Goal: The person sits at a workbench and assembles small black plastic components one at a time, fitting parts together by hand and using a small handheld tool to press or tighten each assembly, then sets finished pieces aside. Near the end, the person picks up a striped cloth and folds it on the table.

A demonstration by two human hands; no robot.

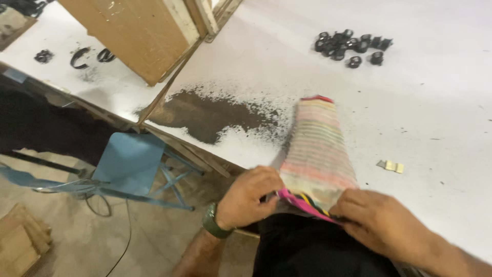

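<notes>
A cloth [318, 149] lies on the table [435, 118], dust pile [210, 115] to its left, rings [351, 45] behind.

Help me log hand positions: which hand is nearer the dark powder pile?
Left. The left hand sits just below the dark powder pile; the right hand is farther, beyond the striped cloth.
</notes>
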